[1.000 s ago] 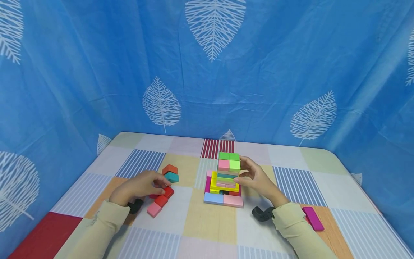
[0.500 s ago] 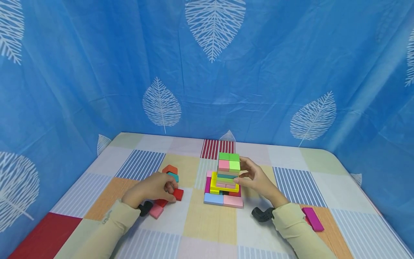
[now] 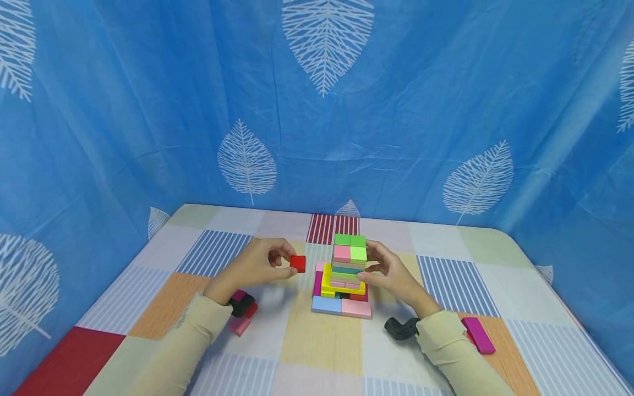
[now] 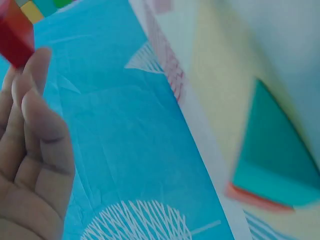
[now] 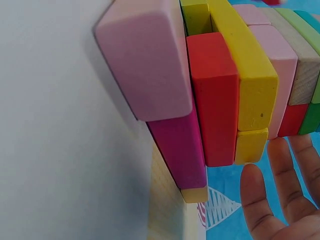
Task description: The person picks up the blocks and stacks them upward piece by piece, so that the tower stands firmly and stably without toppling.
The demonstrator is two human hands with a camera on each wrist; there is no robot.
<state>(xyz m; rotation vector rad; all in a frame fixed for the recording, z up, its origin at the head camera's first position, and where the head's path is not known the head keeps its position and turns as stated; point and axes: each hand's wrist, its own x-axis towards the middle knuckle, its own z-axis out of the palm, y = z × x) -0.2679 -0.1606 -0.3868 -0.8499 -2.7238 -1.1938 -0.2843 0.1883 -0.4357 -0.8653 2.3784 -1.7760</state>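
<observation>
My left hand [image 3: 260,265] pinches a small red block [image 3: 298,263] between thumb and fingertips. It is raised above the table, left of a stepped tower of coloured blocks [image 3: 342,253] and apart from it. The same red block [image 4: 17,37] shows at the upper left of the left wrist view. At the tower's right side, my right hand [image 3: 396,278] rests with its fingers fairly straight. In the right wrist view its fingertips [image 5: 278,150] lie against or very near the middle layers. A wide base of pink, blue and magenta blocks carries yellow ones, then a narrower column topped in green.
Under the left wrist lie a pink block [image 3: 240,325] and a red block [image 3: 252,310], partly hidden. A teal wedge-like block [image 4: 275,155] shows in the left wrist view. A magenta block [image 3: 478,335] lies by the right sleeve. A blue curtain [image 3: 396,110] hangs behind the table.
My left hand has picked up the red block from the group on the left and carried it up and rightward towards the tower. The right hand stays where it was.
</observation>
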